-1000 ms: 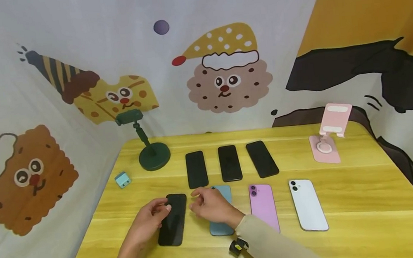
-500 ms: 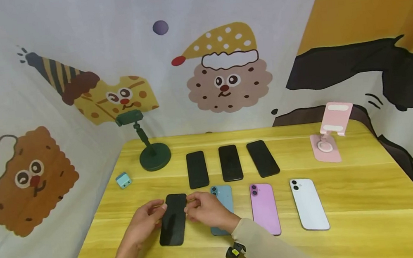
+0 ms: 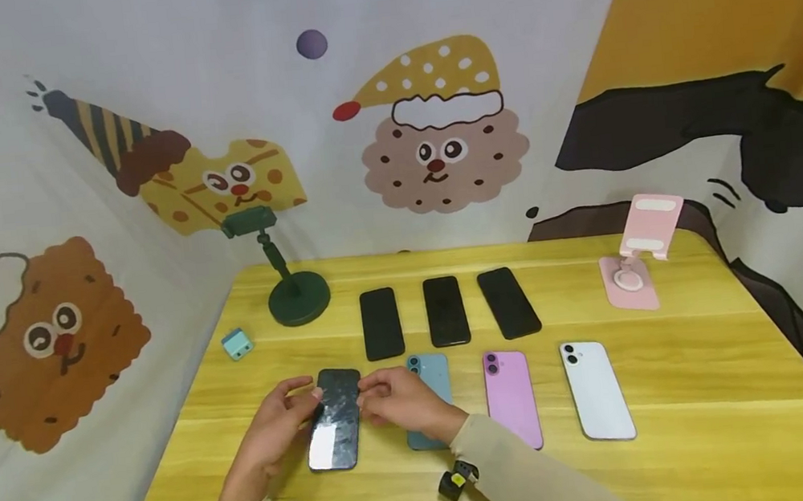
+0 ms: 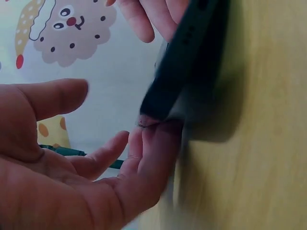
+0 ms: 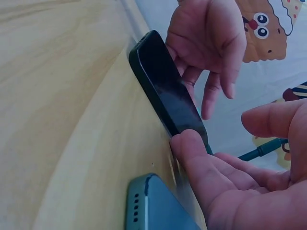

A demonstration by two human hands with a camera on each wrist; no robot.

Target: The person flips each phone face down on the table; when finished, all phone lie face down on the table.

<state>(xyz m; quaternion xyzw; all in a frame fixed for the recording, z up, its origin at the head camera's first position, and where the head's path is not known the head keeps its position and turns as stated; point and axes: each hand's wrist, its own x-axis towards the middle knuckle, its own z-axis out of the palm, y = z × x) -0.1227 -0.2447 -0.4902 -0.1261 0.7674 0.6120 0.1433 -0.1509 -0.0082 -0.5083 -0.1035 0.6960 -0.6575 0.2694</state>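
Observation:
In the head view a dark-screened smartphone (image 3: pixel 334 420) lies face up between both hands, light glaring off its screen's lower part. The left wrist view shows this phone (image 4: pixel 175 67) tilted, with its near edge raised off the table. My left hand (image 3: pixel 276 424) has its fingertips at that raised edge, while its thumb (image 4: pixel 62 98) stands apart from the phone. At the opposite long edge, my right hand (image 3: pixel 405 402) touches the phone with a fingertip (image 5: pixel 189 143); its thumb is also apart. Under the right hand lies a blue phone (image 3: pixel 434 380), back up and partly hidden.
Beyond are three black-screened phones: one left (image 3: pixel 382 323), one middle (image 3: pixel 446 311), one right (image 3: pixel 509 302). Pink (image 3: pixel 512 397) and white (image 3: pixel 598 390) phones lie back up. A green stand (image 3: pixel 299 298), light-blue cube (image 3: pixel 238 344) and pink stand (image 3: pixel 630 285) are on the wooden table (image 3: pixel 713 398).
My right hand has moved left to the phone's right edge. The phone has tilted, and its screen now catches a bright reflection. The left hand has stayed at the left edge.

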